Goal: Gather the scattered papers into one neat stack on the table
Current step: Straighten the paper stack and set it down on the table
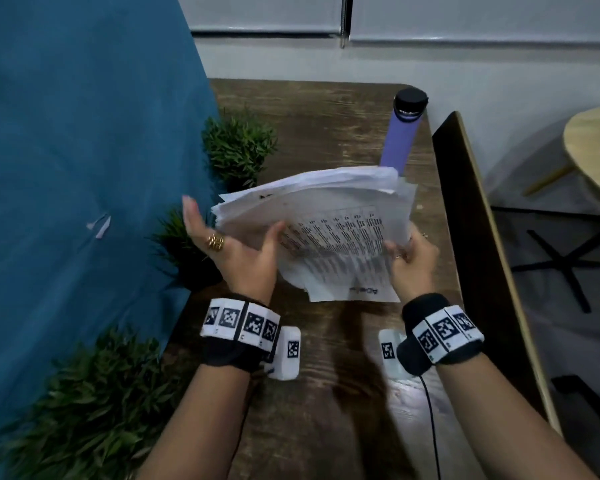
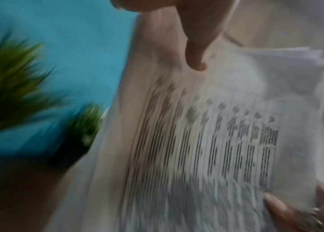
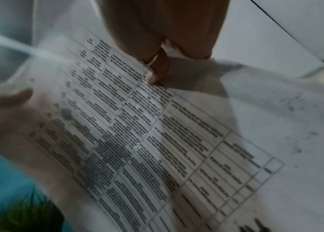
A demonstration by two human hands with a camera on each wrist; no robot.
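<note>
A thick, uneven stack of printed papers is held tilted above the wooden table. My right hand grips its right edge, thumb on the printed face. My left hand stands at the stack's left edge with straight fingers spread away from it and the thumb touching the front sheet. The left wrist view shows the printed sheet blurred, with my left thumb on it. In the right wrist view my right thumb pinches the table-printed sheet.
A purple bottle with a black cap stands behind the stack. Three small green plants line the blue partition on the left. A dark panel borders the table's right side; a round table stands beyond.
</note>
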